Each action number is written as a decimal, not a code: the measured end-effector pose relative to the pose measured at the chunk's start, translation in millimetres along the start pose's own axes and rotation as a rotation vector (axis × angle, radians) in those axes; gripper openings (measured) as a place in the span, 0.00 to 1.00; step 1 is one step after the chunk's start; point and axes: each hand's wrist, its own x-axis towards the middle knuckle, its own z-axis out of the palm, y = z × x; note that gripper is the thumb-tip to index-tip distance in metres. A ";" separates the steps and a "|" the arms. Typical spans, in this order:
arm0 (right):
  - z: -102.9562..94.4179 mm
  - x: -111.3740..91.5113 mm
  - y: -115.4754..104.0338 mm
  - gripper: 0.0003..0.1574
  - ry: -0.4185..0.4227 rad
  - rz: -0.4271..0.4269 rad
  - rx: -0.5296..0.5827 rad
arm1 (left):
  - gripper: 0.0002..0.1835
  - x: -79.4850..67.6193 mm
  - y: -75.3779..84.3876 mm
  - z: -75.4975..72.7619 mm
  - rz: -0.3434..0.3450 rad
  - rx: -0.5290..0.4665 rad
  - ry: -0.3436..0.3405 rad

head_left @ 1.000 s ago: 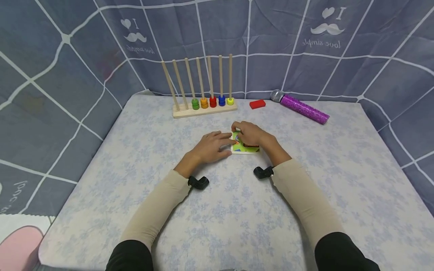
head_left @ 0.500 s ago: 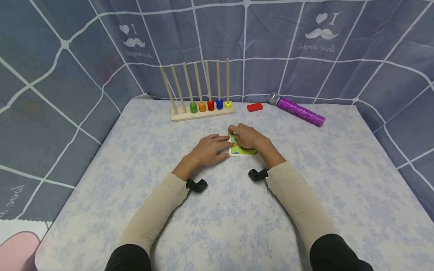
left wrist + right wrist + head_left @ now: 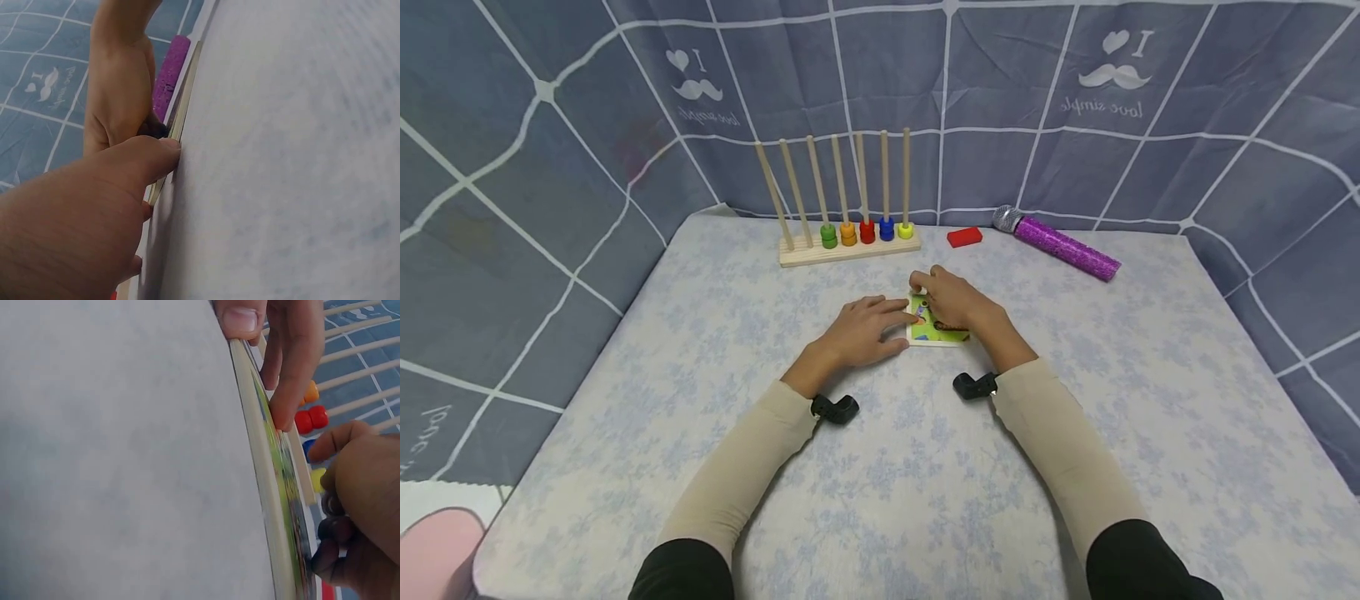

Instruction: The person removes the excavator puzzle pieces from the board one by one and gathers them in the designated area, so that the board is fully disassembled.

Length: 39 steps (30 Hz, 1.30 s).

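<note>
A small wooden picture board [image 3: 925,333] with a bright green face and pale edge lies flat on the table, partly covered by the hands. My left hand [image 3: 865,331] rests at its left side, fingers extended. In the right wrist view, the left thumb [image 3: 240,322] touches the board's edge while a finger [image 3: 294,394] presses on its face. My right hand [image 3: 953,302] is over the board's upper right part with its fingers bent down; I cannot tell whether they hold anything. A dark, segmented figure shows on the green face beside that hand.
Behind the board stands a wooden peg rack [image 3: 850,252] with green, orange, red, blue and yellow beads. To its right lie a red block [image 3: 964,237] and a glittery purple microphone [image 3: 1063,248]. A grey-blue gridded curtain [image 3: 1000,100] hangs behind and beside the table [image 3: 880,500].
My right hand has shifted slightly up over the board, and a bit more of the dark figure shows beneath it. The left hand keeps its place at the board's left side.
</note>
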 end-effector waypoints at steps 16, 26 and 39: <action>6.0 3.6 0.1 0.17 0.014 0.030 -0.028 | 0.26 -0.9 -2.0 -0.4 -0.009 -0.013 0.014; 6.8 4.0 -1.9 0.15 0.019 0.015 -0.088 | 0.26 0.0 -0.7 2.5 0.004 -0.031 0.005; -2.0 2.8 3.3 0.14 0.036 -0.044 -0.046 | 0.27 -1.2 0.6 1.9 -0.005 -0.031 0.011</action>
